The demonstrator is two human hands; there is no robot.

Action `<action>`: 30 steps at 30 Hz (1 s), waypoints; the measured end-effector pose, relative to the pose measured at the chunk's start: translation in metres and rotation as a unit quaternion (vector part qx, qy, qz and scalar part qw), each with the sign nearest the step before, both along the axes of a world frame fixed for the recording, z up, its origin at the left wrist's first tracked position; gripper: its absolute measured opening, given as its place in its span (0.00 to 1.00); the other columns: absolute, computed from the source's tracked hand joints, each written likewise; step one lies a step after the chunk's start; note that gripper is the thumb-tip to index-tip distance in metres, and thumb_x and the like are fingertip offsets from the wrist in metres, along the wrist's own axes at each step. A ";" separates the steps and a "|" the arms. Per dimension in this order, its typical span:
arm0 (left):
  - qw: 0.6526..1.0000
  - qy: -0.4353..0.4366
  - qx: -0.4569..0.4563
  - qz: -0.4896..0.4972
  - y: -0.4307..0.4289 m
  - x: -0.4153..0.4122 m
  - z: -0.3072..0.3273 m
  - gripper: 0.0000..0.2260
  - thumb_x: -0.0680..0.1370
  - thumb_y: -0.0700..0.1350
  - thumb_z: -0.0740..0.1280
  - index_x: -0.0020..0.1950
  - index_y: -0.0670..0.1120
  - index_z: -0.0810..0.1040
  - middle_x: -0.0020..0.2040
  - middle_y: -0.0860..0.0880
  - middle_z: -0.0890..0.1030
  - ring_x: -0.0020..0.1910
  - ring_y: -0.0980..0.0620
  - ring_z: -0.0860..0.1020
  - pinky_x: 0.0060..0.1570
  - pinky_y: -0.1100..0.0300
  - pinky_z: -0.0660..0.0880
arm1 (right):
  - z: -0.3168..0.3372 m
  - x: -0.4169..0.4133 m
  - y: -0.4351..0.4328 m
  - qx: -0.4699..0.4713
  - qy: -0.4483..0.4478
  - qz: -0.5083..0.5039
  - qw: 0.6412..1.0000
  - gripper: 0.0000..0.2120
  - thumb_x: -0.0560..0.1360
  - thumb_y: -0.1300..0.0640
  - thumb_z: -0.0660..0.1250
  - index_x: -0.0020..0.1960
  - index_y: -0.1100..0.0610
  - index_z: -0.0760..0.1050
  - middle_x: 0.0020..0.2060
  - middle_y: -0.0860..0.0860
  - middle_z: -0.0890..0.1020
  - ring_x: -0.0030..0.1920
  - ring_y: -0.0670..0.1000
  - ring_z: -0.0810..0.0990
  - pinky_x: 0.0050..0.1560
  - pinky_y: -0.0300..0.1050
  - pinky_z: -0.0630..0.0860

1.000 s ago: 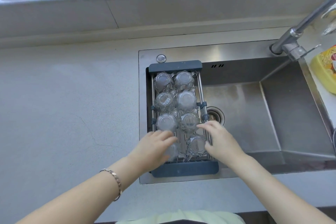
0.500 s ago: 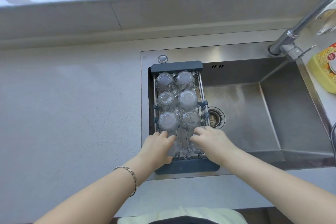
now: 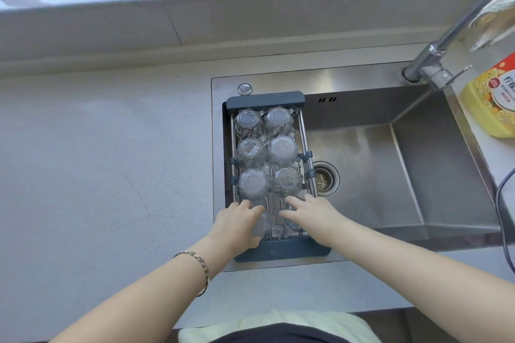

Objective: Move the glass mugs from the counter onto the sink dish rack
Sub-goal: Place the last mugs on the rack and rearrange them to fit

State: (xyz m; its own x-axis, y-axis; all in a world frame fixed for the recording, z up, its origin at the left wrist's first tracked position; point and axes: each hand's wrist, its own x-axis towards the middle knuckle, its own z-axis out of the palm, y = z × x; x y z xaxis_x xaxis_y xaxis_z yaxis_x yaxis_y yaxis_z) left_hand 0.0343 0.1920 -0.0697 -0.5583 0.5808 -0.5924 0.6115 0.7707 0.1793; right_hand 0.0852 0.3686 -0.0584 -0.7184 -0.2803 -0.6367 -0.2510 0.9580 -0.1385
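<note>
A dish rack [image 3: 264, 100] with grey ends and wire rails spans the left side of the sink. Several glass mugs stand upside down on it in two columns, such as the far left one [image 3: 247, 123] and the one at the middle right [image 3: 282, 150]. At the rack's near end, my left hand [image 3: 239, 224] wraps around a glass mug [image 3: 262, 224]. My right hand [image 3: 312, 213] rests on another mug [image 3: 289, 224] beside it, fingers spread over the glass. Both near mugs are largely hidden by my hands.
The steel sink basin [image 3: 390, 170] with its drain [image 3: 324, 178] lies right of the rack. A faucet [image 3: 434, 56] rises at the back right, with a yellow detergent bottle [image 3: 493, 103] beside it. Grey counter [image 3: 97, 175] stretches to the left. Metal containers stand on the back ledge.
Both hands have drawn a little toward the near end of the rack and closer together over the two nearest mugs. The other mugs have not moved.
</note>
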 end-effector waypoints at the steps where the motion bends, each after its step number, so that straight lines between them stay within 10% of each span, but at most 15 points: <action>1: 1.000 -0.002 0.001 0.003 0.000 0.000 0.000 0.27 0.73 0.51 0.68 0.69 0.49 0.64 0.63 0.45 0.72 0.60 0.42 0.72 0.54 0.50 0.75 | -0.001 -0.001 -0.001 0.005 0.003 0.006 1.000 0.29 0.71 0.72 0.62 0.68 0.55 0.63 0.67 0.58 0.64 0.60 0.63 0.70 0.45 0.52 0.71; 13: 0.998 -0.004 0.058 -0.011 -0.012 -0.003 -0.005 0.29 0.72 0.47 0.69 0.71 0.48 0.63 0.67 0.43 0.71 0.61 0.41 0.71 0.58 0.49 0.75 | 0.005 -0.011 0.007 -0.042 -0.004 -0.059 0.997 0.27 0.71 0.68 0.62 0.65 0.47 0.70 0.65 0.50 0.70 0.57 0.58 0.73 0.51 0.48 0.71; 18: 0.990 0.030 0.129 -0.049 -0.029 -0.004 -0.001 0.33 0.53 0.47 0.81 0.56 0.44 0.78 0.47 0.42 0.84 0.37 0.43 0.82 0.32 0.56 0.82 | 0.018 -0.017 0.024 -0.110 -0.022 -0.087 0.990 0.29 0.65 0.61 0.71 0.63 0.42 0.73 0.65 0.45 0.72 0.62 0.53 0.75 0.56 0.46 0.74; 24: 0.990 0.019 0.135 -0.031 -0.034 -0.004 0.002 0.29 0.62 0.46 0.77 0.61 0.43 0.76 0.54 0.39 0.82 0.46 0.39 0.81 0.38 0.49 0.82 | 0.054 -0.001 0.028 -0.110 0.062 -0.100 0.987 0.27 0.65 0.57 0.68 0.62 0.40 0.72 0.63 0.42 0.74 0.57 0.53 0.76 0.51 0.43 0.72; 30: 0.989 0.016 0.054 0.139 -0.002 0.006 0.010 0.23 0.72 0.54 0.67 0.62 0.45 0.70 0.54 0.43 0.77 0.53 0.42 0.76 0.49 0.52 0.74 | 0.078 0.027 0.040 -0.118 0.133 -0.344 0.922 0.27 0.60 0.44 0.74 0.57 0.41 0.72 0.53 0.41 0.75 0.48 0.48 0.78 0.41 0.40 0.69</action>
State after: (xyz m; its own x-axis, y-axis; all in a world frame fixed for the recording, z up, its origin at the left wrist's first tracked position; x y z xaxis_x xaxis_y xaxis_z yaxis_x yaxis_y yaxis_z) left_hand 0.0401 0.1900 -0.0593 -0.7233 0.4608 -0.5143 0.3854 0.8874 0.2529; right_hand 0.1125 0.4089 0.0201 -0.9000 0.1924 -0.3913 0.3496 0.8547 -0.3839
